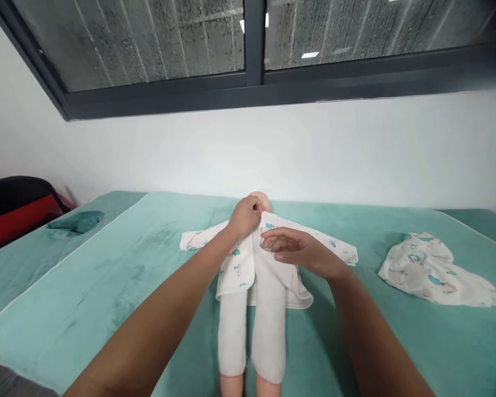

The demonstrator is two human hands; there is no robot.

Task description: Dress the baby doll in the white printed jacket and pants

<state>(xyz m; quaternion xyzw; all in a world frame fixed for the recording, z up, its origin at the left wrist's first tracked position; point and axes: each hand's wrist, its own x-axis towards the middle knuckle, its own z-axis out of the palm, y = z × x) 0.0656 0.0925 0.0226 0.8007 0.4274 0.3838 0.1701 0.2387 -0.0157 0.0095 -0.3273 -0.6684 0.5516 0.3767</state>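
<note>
Works over a broad, pale teal plush bed covering [107, 275], spread from 8 to 4 o'clock. Faces a plain white wall [169, 154] beyond it and, at 12 o'clock, a wide dark-grey-framed window [254, 44] with streaked panes. Has a peach-coloured doll with white-covered legs [269, 325] lying near the centre on the covering, head toward 12 and legs toward 6 o'clock. Has a white, long-sleeved cloth jacket with teal prints [236, 270] lying about the doll's upper body, sleeves stretched toward 9 and 3 o'clock. Has a crumpled white printed cloth garment [434, 278] well apart, between 3 and 4 o'clock, and a black-and-red bag-like object [20, 212] partly in view at 9.

Holds left hand [245, 216] at the jacket's collar, fingertips drawn together; cannot tell whether cloth is caught between them. Hovers right hand [303, 251] at 4 o'clock from there, over the jacket's front, fingers loosely curled, thumb apart; cannot tell whether touching cloth.
</note>
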